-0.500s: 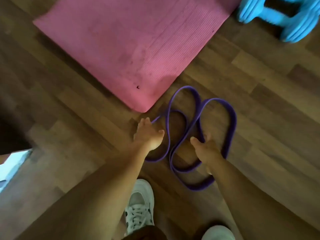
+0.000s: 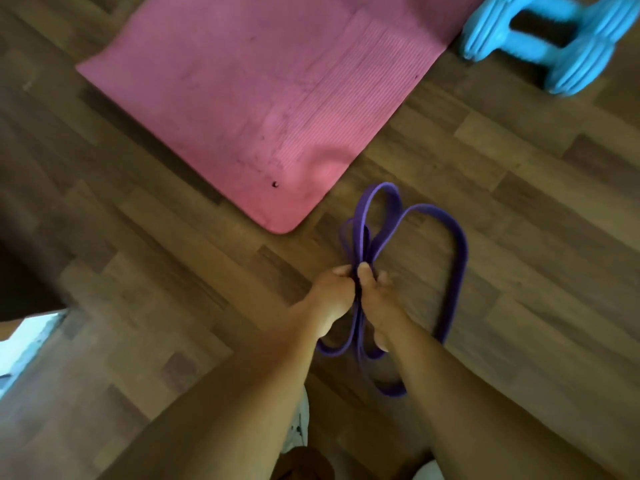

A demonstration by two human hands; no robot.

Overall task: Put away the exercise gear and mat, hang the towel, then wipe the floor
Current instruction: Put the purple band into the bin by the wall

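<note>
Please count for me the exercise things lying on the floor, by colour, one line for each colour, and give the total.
Pink: 1, the mat
Blue: 1, the dumbbell
Purple: 1, the resistance band, gripped by the left hand and the right hand
Total: 3

At 12 o'clock you see the mat (image 2: 263, 98): pink foam, matt, with fine ribbing and a few dark marks. At 1 o'clock you see the dumbbell (image 2: 554, 39): light blue, ridged, with a soft matt coating. At centre you see the band (image 2: 457, 258): flat purple rubber, smooth, dull sheen. Under everything lies the floor (image 2: 519, 188): brown wood-look planks, smooth, with visible grain and low gloss.
</note>
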